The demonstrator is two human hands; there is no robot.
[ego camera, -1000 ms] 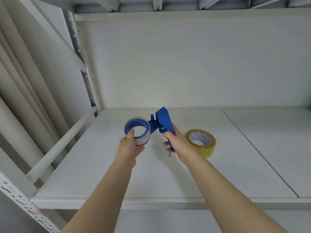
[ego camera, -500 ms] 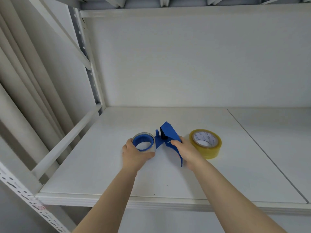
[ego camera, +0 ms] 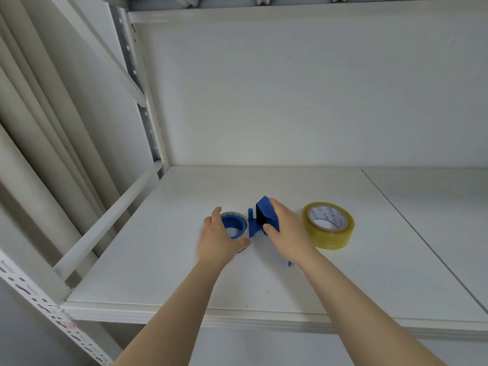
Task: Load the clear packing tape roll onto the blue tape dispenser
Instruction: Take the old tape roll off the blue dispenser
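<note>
The blue tape dispenser (ego camera: pixel 265 216) lies on the white shelf board (ego camera: pixel 163 260), near its middle. The clear tape roll (ego camera: pixel 239 215) sits round the dispenser's blue hub (ego camera: pixel 232 226), to the left of the handle. My left hand (ego camera: pixel 217 239) curls round the roll, fingers on its left side and thumb at its near right. My right hand (ego camera: pixel 289 231) holds the dispenser's handle, fingers over the top and thumb on the left face. The lower part of the handle is hidden under that hand.
A yellowish tape roll (ego camera: pixel 328 229) lies flat just right of my right hand. A slanted white rail (ego camera: pixel 105 225) borders the shelf's left side, and the back wall (ego camera: pixel 290 101) stands behind. A seam (ego camera: pixel 412 228) splits the board on the right.
Both hands have lowered the dispenser and roll from above the shelf down onto the board. The roll now lies flatter, and the grips on both have stayed.
</note>
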